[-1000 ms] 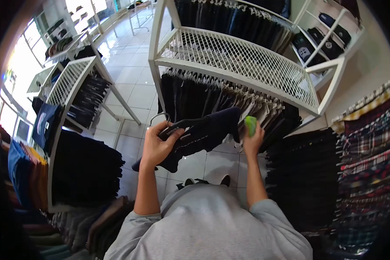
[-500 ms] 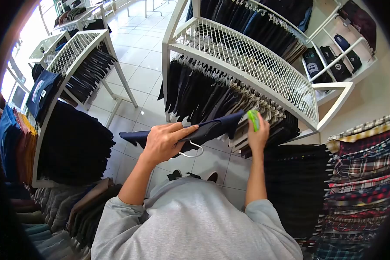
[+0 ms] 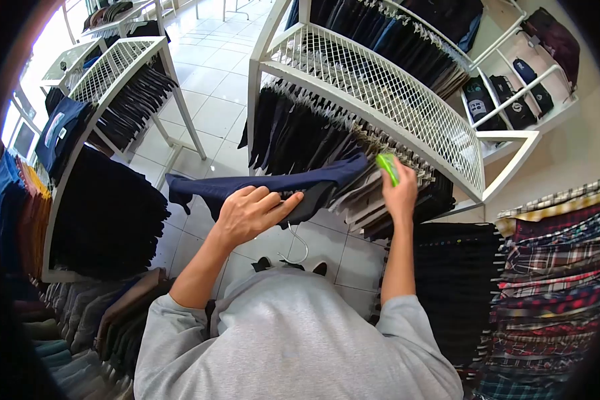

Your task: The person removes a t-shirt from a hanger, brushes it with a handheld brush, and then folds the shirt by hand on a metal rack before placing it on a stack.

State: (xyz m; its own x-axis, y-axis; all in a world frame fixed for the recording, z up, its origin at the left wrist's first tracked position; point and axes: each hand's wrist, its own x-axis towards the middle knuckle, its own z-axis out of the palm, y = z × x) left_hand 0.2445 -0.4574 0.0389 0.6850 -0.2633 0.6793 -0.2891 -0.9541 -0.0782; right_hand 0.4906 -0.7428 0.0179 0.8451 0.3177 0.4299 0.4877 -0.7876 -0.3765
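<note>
My left hand (image 3: 248,212) is closed on a dark navy garment (image 3: 247,183), gripping it near the collar with the thumb along a grey-black inner part. The garment stretches sideways in front of me, one end drooping at the left. A wire hanger hook (image 3: 303,248) pokes out of it below my thumb, toward me. My right hand (image 3: 400,190) is wrapped round a small bright green object (image 3: 387,168), its kind not clear. It is held just beyond the garment's right end, in front of hanging light-coloured clothes (image 3: 363,200).
A white mesh-topped rack (image 3: 380,87) full of hanging dark trousers stands ahead. Another white rack (image 3: 117,67) with dark clothes is at the left. Plaid shirts (image 3: 557,280) hang close on the right, and grey and brown garments (image 3: 80,307) at lower left. White tiled floor (image 3: 210,120) runs between.
The navy garment has tilted and spread, showing more of its surface, and its left end has moved left. The hanger hook now points lower. The green object has moved slightly up and left.
</note>
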